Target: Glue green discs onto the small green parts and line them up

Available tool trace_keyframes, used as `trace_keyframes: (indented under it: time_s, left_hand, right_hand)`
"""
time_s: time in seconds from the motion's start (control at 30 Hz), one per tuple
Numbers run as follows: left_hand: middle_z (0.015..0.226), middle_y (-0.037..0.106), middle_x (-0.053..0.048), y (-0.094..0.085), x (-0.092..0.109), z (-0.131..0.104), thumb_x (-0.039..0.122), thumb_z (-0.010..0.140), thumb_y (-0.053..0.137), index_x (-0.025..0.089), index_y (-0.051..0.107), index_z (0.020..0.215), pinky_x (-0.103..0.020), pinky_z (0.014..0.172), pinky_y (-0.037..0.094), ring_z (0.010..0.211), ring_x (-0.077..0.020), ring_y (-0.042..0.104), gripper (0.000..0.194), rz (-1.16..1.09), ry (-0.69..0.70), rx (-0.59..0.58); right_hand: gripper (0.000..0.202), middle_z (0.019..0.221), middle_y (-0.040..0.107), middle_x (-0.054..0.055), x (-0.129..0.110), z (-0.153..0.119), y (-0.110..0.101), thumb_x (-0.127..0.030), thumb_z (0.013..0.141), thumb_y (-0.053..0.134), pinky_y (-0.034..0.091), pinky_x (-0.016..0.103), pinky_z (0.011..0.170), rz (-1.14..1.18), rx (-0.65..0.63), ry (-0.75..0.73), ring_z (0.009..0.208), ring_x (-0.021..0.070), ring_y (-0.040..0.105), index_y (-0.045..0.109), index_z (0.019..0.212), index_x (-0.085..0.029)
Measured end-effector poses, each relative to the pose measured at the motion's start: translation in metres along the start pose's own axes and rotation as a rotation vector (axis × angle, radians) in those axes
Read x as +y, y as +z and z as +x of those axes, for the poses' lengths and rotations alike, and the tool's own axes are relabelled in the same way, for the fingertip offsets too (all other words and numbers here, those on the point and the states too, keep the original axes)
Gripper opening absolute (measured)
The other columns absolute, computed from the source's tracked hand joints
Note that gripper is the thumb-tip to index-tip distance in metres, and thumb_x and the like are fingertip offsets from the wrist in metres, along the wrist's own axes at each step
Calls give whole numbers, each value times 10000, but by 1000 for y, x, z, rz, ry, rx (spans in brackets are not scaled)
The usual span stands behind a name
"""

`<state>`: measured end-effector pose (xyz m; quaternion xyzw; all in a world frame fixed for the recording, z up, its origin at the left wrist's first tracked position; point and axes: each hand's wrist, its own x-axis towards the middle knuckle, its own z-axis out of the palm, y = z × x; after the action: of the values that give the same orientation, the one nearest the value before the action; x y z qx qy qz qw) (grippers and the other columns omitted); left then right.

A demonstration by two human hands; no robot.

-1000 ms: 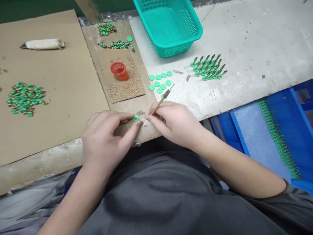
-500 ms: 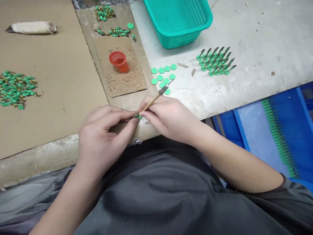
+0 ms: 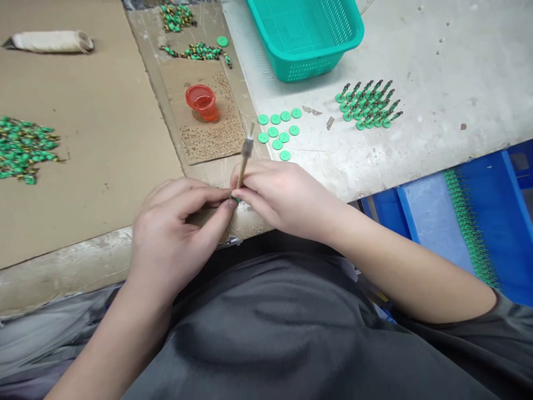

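Near the table's front edge, my left hand [image 3: 179, 228] pinches a tiny green and dark figurine [image 3: 234, 198] between thumb and forefinger; most of it is hidden by the fingers. Against it, my right hand [image 3: 278, 191] is closed round a thin wooden stick [image 3: 242, 169] with a grey wrapped end pointing up and away from me. The fingertips of both hands meet at the small piece. Just beyond lie several loose green discs [image 3: 273, 132] with small holes. To the right, several dark and green figurines [image 3: 368, 105] stand upright on such discs in rows.
A red cup [image 3: 202, 103] of liquid stands on speckled cardboard [image 3: 216, 139]. Piles of green figurines [image 3: 29, 147] lie left and at the back. A green basket [image 3: 306, 64] is behind, a white roll [image 3: 50, 41] far left, blue trays [image 3: 487, 216] lower right.
The stick in my right hand has swung from leaning right to nearly upright, its wrapped end moving left. My right fingers have shifted slightly left over the small piece. My left hand keeps its pinch.
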<state>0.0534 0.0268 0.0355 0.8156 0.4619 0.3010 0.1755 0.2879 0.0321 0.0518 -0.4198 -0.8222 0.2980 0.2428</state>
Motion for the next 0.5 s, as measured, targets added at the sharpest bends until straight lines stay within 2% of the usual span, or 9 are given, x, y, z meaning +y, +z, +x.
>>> trace_keyframes:
  time_s: [0.13,0.3,0.37,0.43,0.5]
  left_hand:
    - [982,851,0,0,0,1,324,1077,763,283,841,1012,-364,915,577,926,-199,784,110,0,-15,-16]
    - [985,848,-2,-2,-2,2,338,1067,761,280,850,1040,-363,915,587,920,-199,781,110,-22,-42,-31]
    - [966,834,5,-4,-2,2,338,1068,767,290,863,1086,-355,893,588,896,-192,770,109,-29,-47,-35]
    - [981,828,9,-6,-1,1,347,1075,760,317,874,1151,-354,900,594,907,-195,771,140,-39,-63,-54]
    - [1026,825,9,-8,2,-1,353,1080,743,347,873,1236,-353,916,600,939,-200,770,203,-62,-92,-86]
  right_hand:
    - [217,1181,842,80,-6,10,-4,-182,1182,580,609,394,1095,-35,-57,12,1202,293,795,772,1100,-242]
    - [230,1164,849,99,-5,11,-3,-209,1207,569,600,375,1006,-39,-55,29,1150,282,799,767,1091,-202]
    - [261,1202,860,107,-1,3,-1,-231,1231,549,605,371,1053,11,35,2,1181,267,801,778,1119,-173]
    - [254,1198,869,99,3,-10,2,-243,1231,571,616,366,1084,64,205,10,1182,248,810,786,1120,-167]
    - [208,1156,877,88,4,-25,5,-238,1207,629,641,348,1049,105,378,50,1130,231,827,790,1094,-173]
